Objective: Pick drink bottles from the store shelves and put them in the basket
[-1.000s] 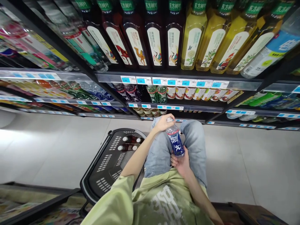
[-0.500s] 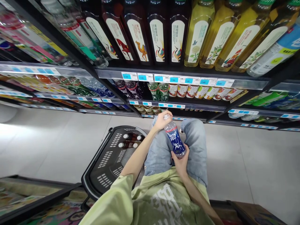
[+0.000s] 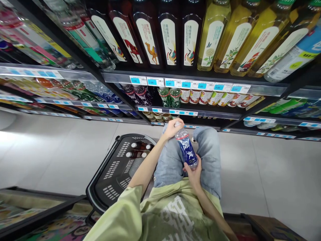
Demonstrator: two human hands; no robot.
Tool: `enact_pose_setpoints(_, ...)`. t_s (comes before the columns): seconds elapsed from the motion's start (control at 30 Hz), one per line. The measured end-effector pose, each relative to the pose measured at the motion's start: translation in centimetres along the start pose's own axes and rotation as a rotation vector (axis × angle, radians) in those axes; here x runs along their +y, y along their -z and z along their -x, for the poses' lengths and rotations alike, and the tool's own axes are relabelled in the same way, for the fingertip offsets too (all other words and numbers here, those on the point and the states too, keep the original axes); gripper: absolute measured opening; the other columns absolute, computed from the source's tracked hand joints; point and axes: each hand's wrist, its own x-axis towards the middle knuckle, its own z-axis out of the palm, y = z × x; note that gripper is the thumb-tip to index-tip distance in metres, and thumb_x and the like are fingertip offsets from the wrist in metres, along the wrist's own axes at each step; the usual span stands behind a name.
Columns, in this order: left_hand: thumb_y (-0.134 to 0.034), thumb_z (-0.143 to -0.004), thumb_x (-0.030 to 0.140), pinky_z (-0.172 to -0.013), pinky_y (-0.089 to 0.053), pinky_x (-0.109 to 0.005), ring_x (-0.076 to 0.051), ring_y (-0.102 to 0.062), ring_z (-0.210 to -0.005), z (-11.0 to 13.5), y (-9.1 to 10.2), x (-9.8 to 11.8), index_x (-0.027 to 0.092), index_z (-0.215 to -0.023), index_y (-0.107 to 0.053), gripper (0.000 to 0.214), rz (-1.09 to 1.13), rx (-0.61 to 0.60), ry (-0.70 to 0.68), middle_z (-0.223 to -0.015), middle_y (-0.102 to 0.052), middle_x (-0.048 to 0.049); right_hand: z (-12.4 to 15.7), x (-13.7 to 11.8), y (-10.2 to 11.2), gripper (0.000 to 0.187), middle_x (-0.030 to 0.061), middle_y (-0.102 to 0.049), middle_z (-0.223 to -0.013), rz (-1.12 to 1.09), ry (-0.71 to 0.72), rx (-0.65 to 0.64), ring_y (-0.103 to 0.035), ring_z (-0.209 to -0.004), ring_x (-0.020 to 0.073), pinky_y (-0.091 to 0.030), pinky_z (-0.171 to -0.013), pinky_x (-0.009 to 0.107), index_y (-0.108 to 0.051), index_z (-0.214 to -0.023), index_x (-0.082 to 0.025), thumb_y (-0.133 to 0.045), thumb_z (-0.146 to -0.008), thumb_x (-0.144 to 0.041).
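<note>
I hold a clear plastic bottle with a blue label point(image 3: 187, 149) in front of my knees, tilted with its cap away from me. My left hand point(image 3: 172, 128) is wrapped round the cap and neck. My right hand point(image 3: 193, 171) cups the bottle's base from below, fingers closed on it. Both arms come out of pale green sleeves, and my legs are in light blue jeans.
A black shopping basket point(image 3: 112, 174) stands on the floor at my left, holding several dark bottles point(image 3: 139, 150). Shelves of drinks with blue price tags point(image 3: 185, 84) rise straight ahead. Pale floor tiles point(image 3: 263, 174) spread to both sides. A low display edge point(image 3: 42, 214) lies at bottom left.
The bottle and both hands have risen slightly and come a little closer to the shelves. The grip of each hand stays the same.
</note>
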Motion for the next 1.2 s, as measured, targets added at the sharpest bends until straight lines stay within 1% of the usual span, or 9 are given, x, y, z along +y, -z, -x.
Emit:
enact_pose_setpoints(0.07, -0.070, -0.084, 0.049, -0.073, -0.048, -0.028, -0.017, -0.062, -0.075, 0.1, 0.2, 0.1, 0.018, -0.086, -0.070, 0.030, 0.015, -0.047, -0.009, -0.083, -0.071, -0.0022, 0.0, -0.2, 0.1, 0.071, -0.0004, -0.073, -0.082, -0.115, -0.130, -0.111, -0.060, -0.047, 0.0146, -0.050, -0.048, 0.028, -0.056, -0.123, -0.023, -0.088, -0.072, -0.060)
enact_pose_setpoints(0.2, -0.071, -0.086, 0.051, -0.076, -0.049, -0.028, -0.018, -0.064, -0.080, 0.3, 0.5, 0.3, 0.018, -0.092, -0.070, 0.033, 0.052, -0.079, -0.002, -0.087, -0.071, -0.0032, -1.0, -1.2, 0.5, 0.068, 0.0043, -0.070, -0.066, -0.382, -0.495, -0.376, -0.050, -0.040, 0.0129, -0.037, -0.041, 0.025, -0.065, -0.091, -0.018, -0.069, -0.076, -0.085)
enact_pose_setpoints(0.33, -0.072, -0.084, 0.053, -0.075, -0.049, -0.028, -0.018, -0.063, -0.080, 0.3, 0.4, 0.4, 0.019, -0.092, -0.070, 0.035, 0.040, -0.091, 0.006, -0.089, -0.070, -0.0038, -1.8, -2.2, 1.4, 0.082, -0.0037, -0.057, -0.051, -0.582, -0.776, -0.592, -0.022, -0.031, 0.0065, -0.021, -0.036, 0.022, -0.070, -0.096, -0.016, -0.060, -0.076, -0.095)
enact_pose_setpoints(0.47, -0.074, -0.083, 0.052, -0.072, -0.047, -0.028, -0.016, -0.059, -0.074, 0.2, 0.4, 0.5, 0.018, -0.087, -0.068, 0.034, 0.038, -0.082, -0.024, -0.083, -0.068, -0.0019, -1.3, -2.2, 2.0, 0.086, -0.0113, -0.038, -0.038, -0.589, -0.904, -0.756, -0.012, -0.032, 0.0062, -0.020, -0.036, 0.021, -0.065, -0.086, -0.020, -0.061, -0.067, -0.103)
enact_pose_setpoints(0.67, -0.079, -0.077, 0.050, -0.069, -0.045, -0.026, -0.013, -0.055, -0.069, 0.2, 0.4, 0.7, 0.018, -0.083, -0.065, 0.035, 0.065, -0.078, -0.021, -0.079, -0.064, 0.0008, -1.2, -1.1, 2.0, 0.087, -0.0108, -0.035, -0.034, -0.634, -0.887, -0.983, -0.010, -0.030, 0.0081, -0.018, -0.036, 0.022, -0.056, -0.077, -0.023, -0.043, -0.072, -0.108)
enact_pose_setpoints(0.8, -0.079, -0.075, 0.048, -0.065, -0.044, -0.025, -0.012, -0.053, -0.066, 0.4, 0.3, 0.8, 0.019, -0.081, -0.064, 0.033, 0.057, -0.064, -0.001, -0.077, -0.063, 0.0018, -1.4, -1.0, 1.7, 0.087, -0.0093, -0.037, -0.035, -0.636, -0.893, -0.978, -0.014, -0.032, 0.0091, -0.020, -0.038, 0.022, -0.057, -0.075, -0.022, -0.038, -0.075, -0.107)
enact_pose_setpoints(0.93, -0.076, -0.076, 0.046, -0.066, -0.045, -0.026, -0.013, -0.054, -0.067, 2.0, 0.9, 0.6, 0.019, -0.079, -0.064, 0.030, 0.031, 0.027, 0.000, -0.077, -0.065, 0.0006, -1.2, -1.7, 1.3, 0.088, -0.0061, -0.043, -0.040, -0.616, -0.914, -0.857, -0.018, -0.037, 0.0092, -0.023, -0.040, 0.022, -0.062, -0.074, -0.020, -0.041, -0.076, -0.105)
enact_pose_setpoints(1.07, -0.076, -0.076, 0.046, -0.070, -0.047, -0.029, -0.016, -0.059, -0.071, 6.1, 3.4, 0.3, 0.019, -0.077, -0.064, 0.030, -0.007, 0.168, 0.010, -0.077, -0.067, -0.0023, -1.2, -1.9, 1.2, 0.090, -0.0044, -0.046, -0.045, -0.584, -0.907, -0.694, -0.023, -0.037, 0.0080, -0.023, -0.041, 0.022, -0.066, -0.076, -0.018, -0.039, -0.078, -0.104)
enact_pose_setpoints(1.2, -0.077, -0.081, 0.044, -0.077, -0.050, -0.032, -0.019, -0.062, -0.077, 12.0, 7.5, 0.6, 0.019, -0.077, -0.069, 0.026, -0.058, 0.164, 0.029, -0.080, -0.068, -0.0041, -1.6, -1.2, 1.4, 0.088, -0.0039, -0.041, -0.039, -0.456, -0.907, -0.673, -0.027, -0.034, 0.0095, -0.021, -0.037, 0.023, -0.060, -0.066, -0.023, -0.041, -0.071, -0.109)
